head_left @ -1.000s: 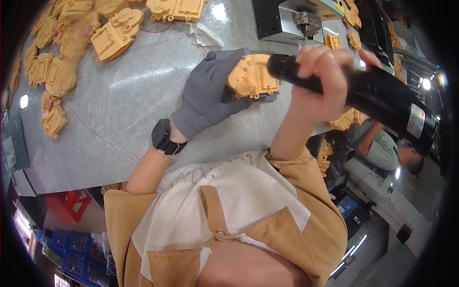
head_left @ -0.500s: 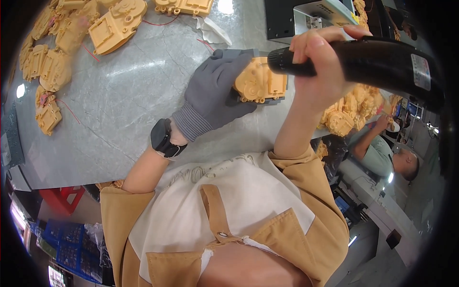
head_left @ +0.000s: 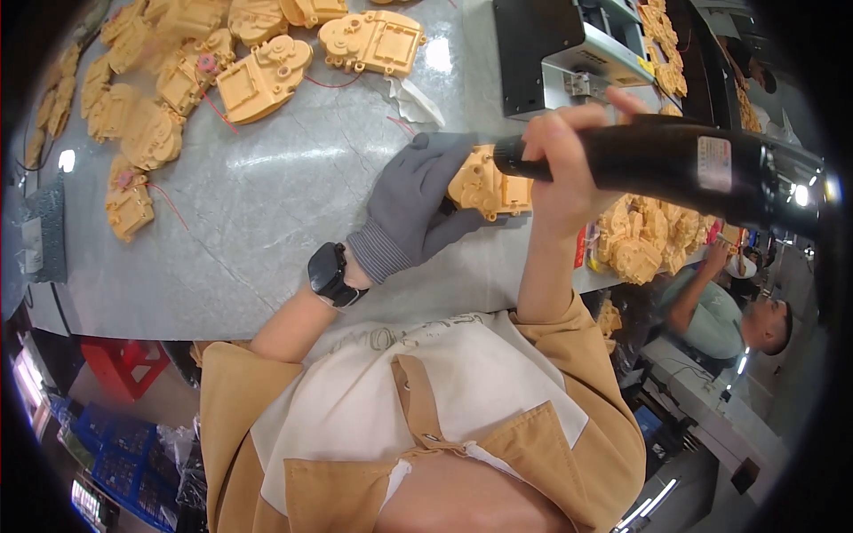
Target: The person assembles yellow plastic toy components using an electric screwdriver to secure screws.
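My left hand (head_left: 416,197), in a grey knit glove with a black watch at the wrist, is wrapped round the left side of a yellow-orange moulded plastic housing (head_left: 477,186) on the grey table. In my bare right hand (head_left: 569,169) is a thick black electric screwdriver (head_left: 653,158), gripped near its ribbed collar. The collar end hangs over the top of the housing; the bit and any contact with the plastic are hidden. The right part of the housing shows a rectangular recess, partly covered by my right hand.
Several similar housings (head_left: 267,78) lie at the far left, some with thin red wires. More are heaped (head_left: 640,240) on the right. A black and silver machine (head_left: 577,67) stands at the back, beside a crumpled white tissue (head_left: 416,99). Another person (head_left: 724,311) sits at the right.
The view has shifted, so the table things sit lower and further right in it. Both hands keep their grips; the screwdriver's collar still sits over the housing, now nearer its middle.
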Demonstrator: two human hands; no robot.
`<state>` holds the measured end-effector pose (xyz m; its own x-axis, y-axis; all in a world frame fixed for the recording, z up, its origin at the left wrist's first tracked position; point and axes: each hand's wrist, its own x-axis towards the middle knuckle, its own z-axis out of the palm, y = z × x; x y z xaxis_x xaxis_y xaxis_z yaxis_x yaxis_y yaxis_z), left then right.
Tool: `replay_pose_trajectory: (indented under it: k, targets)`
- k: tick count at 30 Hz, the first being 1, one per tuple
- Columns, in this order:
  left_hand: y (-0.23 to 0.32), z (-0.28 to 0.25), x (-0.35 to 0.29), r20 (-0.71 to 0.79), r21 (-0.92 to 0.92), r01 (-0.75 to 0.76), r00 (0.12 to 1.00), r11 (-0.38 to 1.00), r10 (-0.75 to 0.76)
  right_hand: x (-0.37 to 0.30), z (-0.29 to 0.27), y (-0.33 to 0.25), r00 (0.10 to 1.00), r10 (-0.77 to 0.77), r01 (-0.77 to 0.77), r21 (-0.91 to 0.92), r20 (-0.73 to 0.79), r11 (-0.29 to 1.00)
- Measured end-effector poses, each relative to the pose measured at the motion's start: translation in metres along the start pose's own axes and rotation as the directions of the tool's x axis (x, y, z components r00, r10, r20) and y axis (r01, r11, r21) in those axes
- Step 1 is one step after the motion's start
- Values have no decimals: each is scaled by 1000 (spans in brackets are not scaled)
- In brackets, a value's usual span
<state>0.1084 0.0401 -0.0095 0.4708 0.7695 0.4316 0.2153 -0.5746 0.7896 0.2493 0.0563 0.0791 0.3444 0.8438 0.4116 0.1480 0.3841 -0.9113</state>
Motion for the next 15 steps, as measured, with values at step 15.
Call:
replay_pose_trajectory:
  k: [15]
  targets:
    - [70,-125,-110,-10,-792,309,856,527,-517,-50,-131,-46,935,-111,252,412,-336,876]
